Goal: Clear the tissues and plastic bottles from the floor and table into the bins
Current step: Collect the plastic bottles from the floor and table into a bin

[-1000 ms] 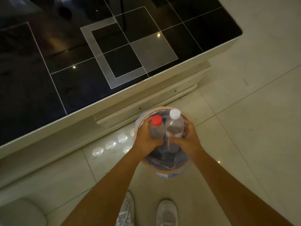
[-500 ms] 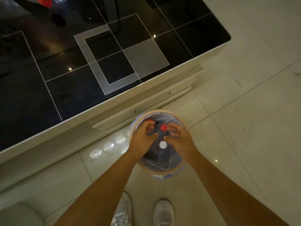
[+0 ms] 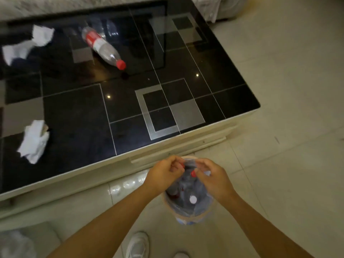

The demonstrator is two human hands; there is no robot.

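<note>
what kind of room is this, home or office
Most likely a home living room. A low coffee table with a glossy black tiled top stands on a pale tiled floor, what looks like a sofa edge lies behind it, and a small lined bin sits beside the table.

A round bin (image 3: 188,215) lined with a grey-blue plastic bag is stood on the floor just beside the table's front edge. Clear plastic bottles are seen inside it, one with a white cap (image 3: 193,199) and one with a red cap (image 3: 193,173). On the black glass table (image 3: 232,101), a clear bottle with a red label and red cap (image 3: 103,46) is laid on its side toward the back. Three crumpled white tissues are left on the tabletop: two at the far left (image 3: 42,35) (image 3: 15,52), one nearer the front left (image 3: 34,141).
</note>
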